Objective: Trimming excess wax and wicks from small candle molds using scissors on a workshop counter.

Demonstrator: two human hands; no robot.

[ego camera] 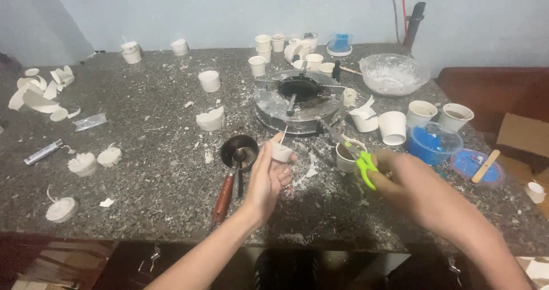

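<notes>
My left hand holds a small white paper cup piece between thumb and fingers, above the speckled stone counter. My right hand grips scissors with green handles; their blades point up and left toward a round metal burner. A white cup stands just under the scissors. A small dark ladle with a red-brown handle lies left of my left hand.
Several white cups stand around the burner and at the back. A clear bowl sits at the back right, blue containers at the right. White moulded pieces and torn cup scraps lie at the left.
</notes>
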